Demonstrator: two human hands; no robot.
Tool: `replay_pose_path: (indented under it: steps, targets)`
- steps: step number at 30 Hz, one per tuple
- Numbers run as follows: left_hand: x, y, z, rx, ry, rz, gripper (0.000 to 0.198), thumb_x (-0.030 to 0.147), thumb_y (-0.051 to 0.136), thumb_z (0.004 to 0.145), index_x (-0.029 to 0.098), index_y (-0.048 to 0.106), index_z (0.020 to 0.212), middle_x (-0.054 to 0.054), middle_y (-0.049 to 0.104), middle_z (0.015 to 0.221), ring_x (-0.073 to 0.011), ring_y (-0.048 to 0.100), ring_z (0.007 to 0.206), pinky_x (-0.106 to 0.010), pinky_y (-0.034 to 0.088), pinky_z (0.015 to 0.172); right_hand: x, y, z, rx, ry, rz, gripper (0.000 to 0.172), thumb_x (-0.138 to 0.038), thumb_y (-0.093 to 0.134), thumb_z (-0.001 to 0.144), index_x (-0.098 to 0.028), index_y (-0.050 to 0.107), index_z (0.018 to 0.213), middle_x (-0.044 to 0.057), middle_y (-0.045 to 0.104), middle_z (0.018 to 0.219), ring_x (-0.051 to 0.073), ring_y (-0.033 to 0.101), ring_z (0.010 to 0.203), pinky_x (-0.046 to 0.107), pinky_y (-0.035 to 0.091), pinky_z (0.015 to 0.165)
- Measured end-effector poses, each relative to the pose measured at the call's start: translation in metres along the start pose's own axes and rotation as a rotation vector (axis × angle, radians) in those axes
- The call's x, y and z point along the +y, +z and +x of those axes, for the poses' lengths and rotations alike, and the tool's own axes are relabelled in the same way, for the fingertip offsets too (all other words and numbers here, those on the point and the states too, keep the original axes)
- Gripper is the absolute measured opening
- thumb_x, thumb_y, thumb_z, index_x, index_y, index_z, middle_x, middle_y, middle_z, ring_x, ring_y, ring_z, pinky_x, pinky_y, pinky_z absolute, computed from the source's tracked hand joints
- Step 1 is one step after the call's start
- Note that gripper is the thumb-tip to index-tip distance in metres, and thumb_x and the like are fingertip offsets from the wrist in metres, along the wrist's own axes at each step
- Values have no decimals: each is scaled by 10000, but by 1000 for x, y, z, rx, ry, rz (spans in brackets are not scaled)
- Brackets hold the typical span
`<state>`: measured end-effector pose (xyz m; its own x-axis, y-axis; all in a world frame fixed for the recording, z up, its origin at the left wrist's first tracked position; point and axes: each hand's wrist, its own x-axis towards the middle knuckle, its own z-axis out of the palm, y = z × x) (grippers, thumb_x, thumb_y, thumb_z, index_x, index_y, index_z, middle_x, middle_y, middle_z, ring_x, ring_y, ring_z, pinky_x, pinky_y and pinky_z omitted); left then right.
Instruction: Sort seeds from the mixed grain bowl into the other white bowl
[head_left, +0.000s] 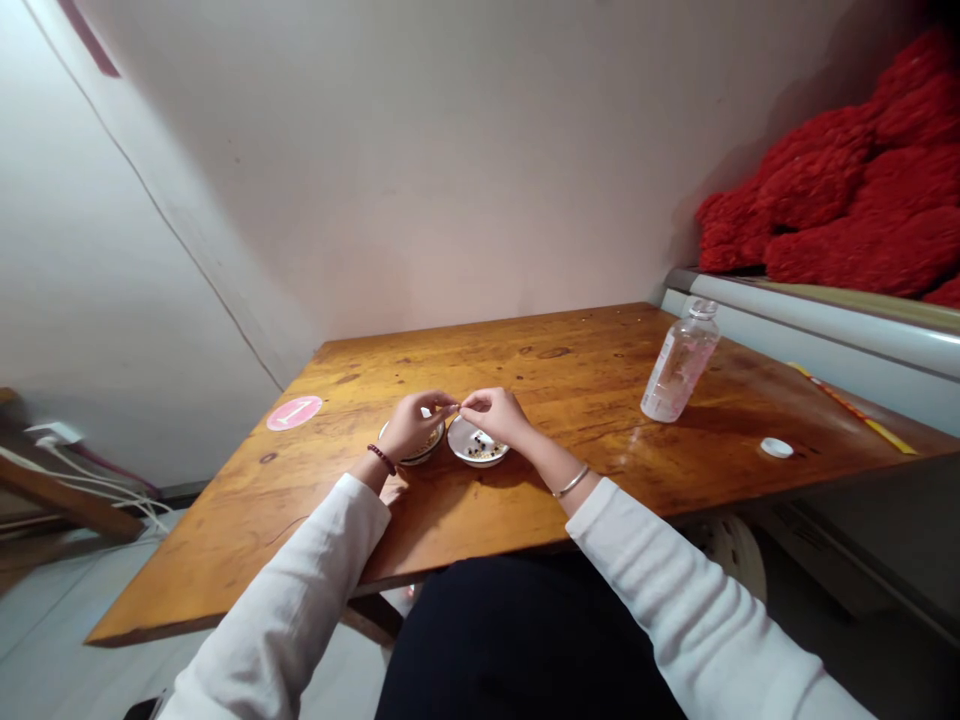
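Two small bowls stand side by side on the wooden table. My left hand (pixel 414 424) is over the left bowl (pixel 424 458), hiding much of it and its grainy, yellowish contents. In the white right bowl (pixel 480 464) lie small dark and pale bits like beads or seeds. Above its far rim, my right hand (pixel 496 412) has thumb and forefinger pinched together. The fingertips of both hands meet between the bowls, each in a closed pinch. Whatever they hold, if anything, is too small to make out.
A clear plastic bottle (pixel 679 365) stands uncapped on the right of the table (pixel 570 375). Nearer the front right edge lie a white cap (pixel 776 448) and a yellow-and-red stick (pixel 855 408). A round pink sticker (pixel 295 413) is at the left. Red fluffy fabric (pixel 847 190) lies beyond.
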<state>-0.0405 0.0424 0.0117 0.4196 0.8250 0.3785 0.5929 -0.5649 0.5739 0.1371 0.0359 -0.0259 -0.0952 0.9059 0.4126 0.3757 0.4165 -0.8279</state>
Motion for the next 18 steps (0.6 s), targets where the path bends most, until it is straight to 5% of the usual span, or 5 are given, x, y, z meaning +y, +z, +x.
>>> replay_pose_path:
  steps: [18]
  targets:
    - [-7,4,-1,27,42,29,302,435,561,836,174,709,866,-36,703,807,-146,564,711,-234,429,664,0,0,1,13,9,1,121,-251,626,734,-176,721,743,31,734,757,156,683,733,221,505,677]
